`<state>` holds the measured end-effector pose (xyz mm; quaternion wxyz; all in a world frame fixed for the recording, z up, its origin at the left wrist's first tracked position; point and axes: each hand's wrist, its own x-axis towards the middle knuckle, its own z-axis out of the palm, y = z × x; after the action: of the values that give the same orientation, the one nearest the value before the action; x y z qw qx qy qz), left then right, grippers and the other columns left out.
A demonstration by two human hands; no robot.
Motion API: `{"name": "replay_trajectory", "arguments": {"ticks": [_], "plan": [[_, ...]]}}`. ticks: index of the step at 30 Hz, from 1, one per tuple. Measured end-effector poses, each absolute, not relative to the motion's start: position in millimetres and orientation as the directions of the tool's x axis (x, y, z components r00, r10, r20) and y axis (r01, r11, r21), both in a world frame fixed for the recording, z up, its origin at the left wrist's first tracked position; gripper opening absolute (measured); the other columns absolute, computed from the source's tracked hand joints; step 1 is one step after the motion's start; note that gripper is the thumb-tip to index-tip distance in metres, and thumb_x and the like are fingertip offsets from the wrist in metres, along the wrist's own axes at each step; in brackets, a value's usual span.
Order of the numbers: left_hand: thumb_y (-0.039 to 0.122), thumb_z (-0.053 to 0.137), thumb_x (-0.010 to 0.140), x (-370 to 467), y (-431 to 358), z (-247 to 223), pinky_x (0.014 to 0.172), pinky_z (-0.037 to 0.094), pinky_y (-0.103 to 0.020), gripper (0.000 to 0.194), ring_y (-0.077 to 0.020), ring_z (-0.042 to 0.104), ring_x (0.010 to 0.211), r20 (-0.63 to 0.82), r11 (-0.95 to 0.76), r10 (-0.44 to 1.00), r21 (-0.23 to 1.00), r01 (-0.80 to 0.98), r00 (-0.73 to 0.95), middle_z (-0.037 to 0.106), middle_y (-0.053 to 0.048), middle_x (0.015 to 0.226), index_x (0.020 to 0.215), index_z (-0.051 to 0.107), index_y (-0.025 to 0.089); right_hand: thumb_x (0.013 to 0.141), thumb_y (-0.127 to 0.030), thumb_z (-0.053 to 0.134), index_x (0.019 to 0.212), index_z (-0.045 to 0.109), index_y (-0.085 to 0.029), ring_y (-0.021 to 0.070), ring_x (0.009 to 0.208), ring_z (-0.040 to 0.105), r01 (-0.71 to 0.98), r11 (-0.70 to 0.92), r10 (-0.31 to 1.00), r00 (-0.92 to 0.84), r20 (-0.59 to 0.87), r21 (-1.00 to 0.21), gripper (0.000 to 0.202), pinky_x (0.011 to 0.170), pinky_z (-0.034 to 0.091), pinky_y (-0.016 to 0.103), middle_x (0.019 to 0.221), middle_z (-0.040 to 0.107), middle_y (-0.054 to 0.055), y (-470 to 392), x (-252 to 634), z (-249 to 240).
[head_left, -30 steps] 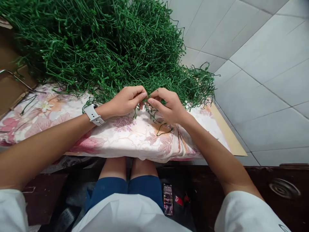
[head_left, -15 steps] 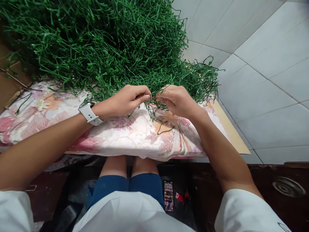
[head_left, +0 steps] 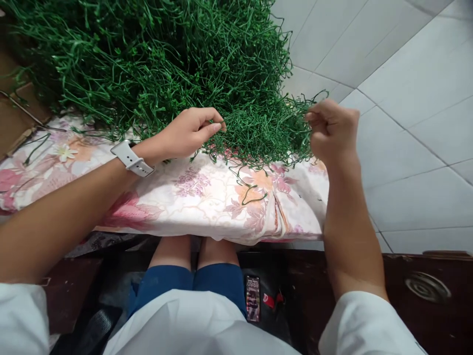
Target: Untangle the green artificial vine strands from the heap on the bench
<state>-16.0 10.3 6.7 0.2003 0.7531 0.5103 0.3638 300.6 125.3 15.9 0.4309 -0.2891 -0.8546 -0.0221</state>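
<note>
A big tangled heap of thin green plastic plant stems (head_left: 177, 64) covers the back of the flowered cloth (head_left: 192, 207). My left hand (head_left: 192, 130) is closed in a pinch at the heap's front edge, thumb against curled forefinger; whatever sits between the fingertips blends into the green behind. Over the heap's right end, my right hand (head_left: 334, 128) is raised with its fingers curled in, and what they hold, if anything, cannot be made out. One loose stem (head_left: 254, 199) lies bent on the cloth in front, between the hands.
At the left stands a cardboard box (head_left: 22, 108), with a single stem (head_left: 37, 148) near it. White wall tiles (head_left: 414, 162) rise on the right. Below the cloth's edge are a phone (head_left: 253, 298) and a small red item (head_left: 268, 301).
My hands, together half a second ago, are now apart. The right hand has swung up and to the right; the left has risen slightly and stays pinched.
</note>
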Motion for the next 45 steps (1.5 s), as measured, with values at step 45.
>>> {"name": "replay_trajectory", "arguments": {"ticks": [45], "plan": [[0.028, 0.056, 0.097, -4, 3, 0, 0.052, 0.030, -0.029, 0.010, -0.0119, 0.039, 0.051, 0.286, -0.399, 0.909, 0.808, 0.433, 0.303, 0.049, 0.006, 0.057, 0.104, 0.060, 0.022, 0.107, -0.031, 0.055, 0.105, 0.065, -0.021, 0.0226, 0.079, 0.058, 0.179, 0.984, 0.117, -0.748, 0.653, 0.028, 0.014, 0.078, 0.046, 0.037, 0.084, 0.067, 0.006, 74, 212, -28]]}}
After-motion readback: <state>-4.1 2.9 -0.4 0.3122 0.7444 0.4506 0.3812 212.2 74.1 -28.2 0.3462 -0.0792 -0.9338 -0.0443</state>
